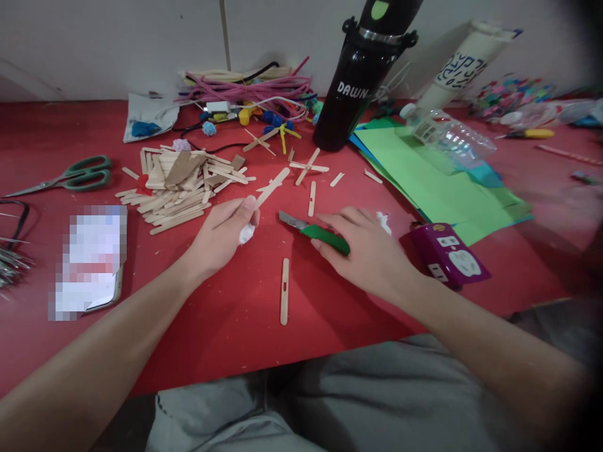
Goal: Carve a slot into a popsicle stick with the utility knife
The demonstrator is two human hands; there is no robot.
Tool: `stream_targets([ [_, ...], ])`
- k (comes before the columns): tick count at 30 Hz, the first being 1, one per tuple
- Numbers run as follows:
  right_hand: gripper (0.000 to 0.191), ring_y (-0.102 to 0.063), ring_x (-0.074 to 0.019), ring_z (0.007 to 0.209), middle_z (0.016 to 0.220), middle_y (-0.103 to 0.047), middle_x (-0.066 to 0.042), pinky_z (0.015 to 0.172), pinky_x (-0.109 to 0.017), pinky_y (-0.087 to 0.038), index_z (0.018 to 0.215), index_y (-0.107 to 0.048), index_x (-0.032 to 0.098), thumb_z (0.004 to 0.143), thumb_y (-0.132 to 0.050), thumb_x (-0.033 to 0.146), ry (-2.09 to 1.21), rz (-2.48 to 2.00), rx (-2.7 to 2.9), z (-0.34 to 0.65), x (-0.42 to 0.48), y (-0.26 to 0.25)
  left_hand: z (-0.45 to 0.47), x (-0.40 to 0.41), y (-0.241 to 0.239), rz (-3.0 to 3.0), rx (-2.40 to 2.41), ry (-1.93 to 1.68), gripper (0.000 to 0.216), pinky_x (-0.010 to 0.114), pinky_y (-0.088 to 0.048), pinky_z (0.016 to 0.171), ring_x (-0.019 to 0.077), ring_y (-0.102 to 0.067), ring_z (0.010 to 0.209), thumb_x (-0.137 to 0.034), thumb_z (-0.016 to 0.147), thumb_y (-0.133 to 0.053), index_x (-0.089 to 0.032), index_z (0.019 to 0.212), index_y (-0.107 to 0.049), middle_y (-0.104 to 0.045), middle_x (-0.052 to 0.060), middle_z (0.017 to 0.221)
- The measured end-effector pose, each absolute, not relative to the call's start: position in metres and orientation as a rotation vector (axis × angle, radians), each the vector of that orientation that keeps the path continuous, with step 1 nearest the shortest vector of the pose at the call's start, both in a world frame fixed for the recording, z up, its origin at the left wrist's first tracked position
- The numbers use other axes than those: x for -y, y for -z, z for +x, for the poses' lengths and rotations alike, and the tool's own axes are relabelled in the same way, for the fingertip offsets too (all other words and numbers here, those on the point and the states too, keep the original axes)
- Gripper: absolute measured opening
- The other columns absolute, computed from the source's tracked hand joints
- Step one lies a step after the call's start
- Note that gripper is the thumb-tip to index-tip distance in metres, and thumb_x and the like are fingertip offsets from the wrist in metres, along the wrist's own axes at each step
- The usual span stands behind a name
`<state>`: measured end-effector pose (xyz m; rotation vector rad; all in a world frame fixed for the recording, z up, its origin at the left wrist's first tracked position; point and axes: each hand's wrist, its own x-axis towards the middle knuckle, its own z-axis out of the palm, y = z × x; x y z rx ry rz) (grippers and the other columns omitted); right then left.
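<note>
My left hand (226, 229) pinches a wooden craft stick (273, 187) near its lower end, the stick tilted up to the right. A white wad (246, 234) shows just under these fingers; I cannot tell what it is. My right hand (362, 248) has a green-handled utility knife (325, 237) between thumb and fingers, its blade pointing left toward the left hand. Below, on the red table (226, 326), lies a craft stick with a slot cut in its middle (284, 292). A shorter notched stick (311, 199) lies beyond the knife.
A heap of craft sticks (183, 182) lies left, near scissors (85, 174) and a phone (94, 260). Behind are pipe cleaners (249, 88), two crossed sticks (308, 167) and a black bottle (353, 81). Green paper (433, 176) and a purple box (445, 254) lie right.
</note>
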<state>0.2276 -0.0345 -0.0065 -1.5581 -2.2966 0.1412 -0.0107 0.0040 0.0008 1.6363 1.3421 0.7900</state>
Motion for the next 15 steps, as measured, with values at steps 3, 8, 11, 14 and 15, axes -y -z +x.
stream_targets([
  [3,0.025,-0.058,-0.0286,0.103,0.109,-0.064,-0.011,0.089,-0.047,-0.047,0.115,-0.061,0.021,0.092,-0.053,0.029,-0.221,-1.361,2.220,0.216,0.038,0.001,-0.007,0.001,-0.002,1.581,-1.258,-0.774,0.043,0.025,-0.032,0.050,0.0097,-0.038,0.051,-0.052,0.093,-0.037,-0.019,0.068,-0.051,-0.044,-0.002,0.056],
  [8,0.016,-0.065,-0.0182,0.087,0.095,-0.069,-0.006,0.079,-0.033,-0.051,0.105,-0.063,0.020,0.094,-0.053,0.026,-0.528,-1.220,1.980,0.195,0.048,-0.011,0.003,0.008,-0.001,1.629,-1.089,-0.690,0.042,0.025,-0.031,0.051,0.0096,-0.038,0.053,-0.047,0.094,-0.037,-0.018,0.067,-0.049,-0.044,-0.002,0.059],
  [11,0.014,-0.065,-0.0169,0.083,0.093,-0.071,-0.004,0.075,-0.031,-0.051,0.100,-0.064,0.021,0.093,-0.053,0.024,-0.571,-1.232,1.932,0.190,0.050,-0.014,0.007,0.012,-0.001,1.671,-1.026,-0.666,0.041,0.024,-0.033,0.053,0.0097,-0.039,0.057,-0.047,0.095,-0.037,-0.018,0.068,-0.048,-0.044,-0.002,0.061],
  [14,0.013,-0.065,-0.0166,0.080,0.090,-0.072,-0.002,0.073,-0.030,-0.052,0.096,-0.065,0.022,0.093,-0.053,0.024,-0.591,-1.248,1.896,0.189,0.050,-0.015,0.009,0.015,-0.003,1.695,-1.022,-0.647,0.040,0.023,-0.034,0.055,0.0099,-0.040,0.059,-0.047,0.095,-0.036,-0.018,0.071,-0.049,-0.046,-0.002,0.064],
  [15,0.013,-0.065,-0.0164,0.079,0.089,-0.072,-0.002,0.072,-0.030,-0.051,0.094,-0.065,0.022,0.093,-0.053,0.024,-0.597,-1.249,1.885,0.189,0.049,-0.015,0.009,0.016,-0.003,1.704,-1.019,-0.640,0.040,0.023,-0.034,0.055,0.0098,-0.041,0.059,-0.047,0.095,-0.036,-0.018,0.071,-0.049,-0.047,-0.002,0.064],
])
